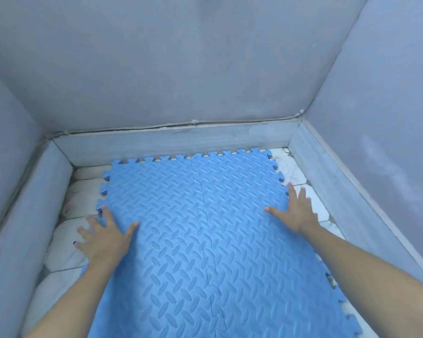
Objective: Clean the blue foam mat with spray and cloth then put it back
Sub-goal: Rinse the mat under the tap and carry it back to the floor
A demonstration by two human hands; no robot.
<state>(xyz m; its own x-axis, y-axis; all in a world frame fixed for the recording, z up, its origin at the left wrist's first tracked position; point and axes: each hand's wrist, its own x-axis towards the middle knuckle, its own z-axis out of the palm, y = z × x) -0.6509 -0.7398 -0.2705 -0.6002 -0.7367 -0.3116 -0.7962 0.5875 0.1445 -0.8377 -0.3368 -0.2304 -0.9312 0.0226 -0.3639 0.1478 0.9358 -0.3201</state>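
A blue foam mat (205,228) lies flat on a tiled floor (310,203) in a corner between walls. The left hand (105,236) and right hand (294,211), fingers spread and gripping nothing, press its side edges.

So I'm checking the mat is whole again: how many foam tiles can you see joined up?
2 at least: a left tile under the left hand and a right tile by the right hand. More may lie below the frame.

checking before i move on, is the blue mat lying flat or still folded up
Spread flat. The blue foam mat lies open on the tiled floor, both hands pressed palm-down near its side edges.
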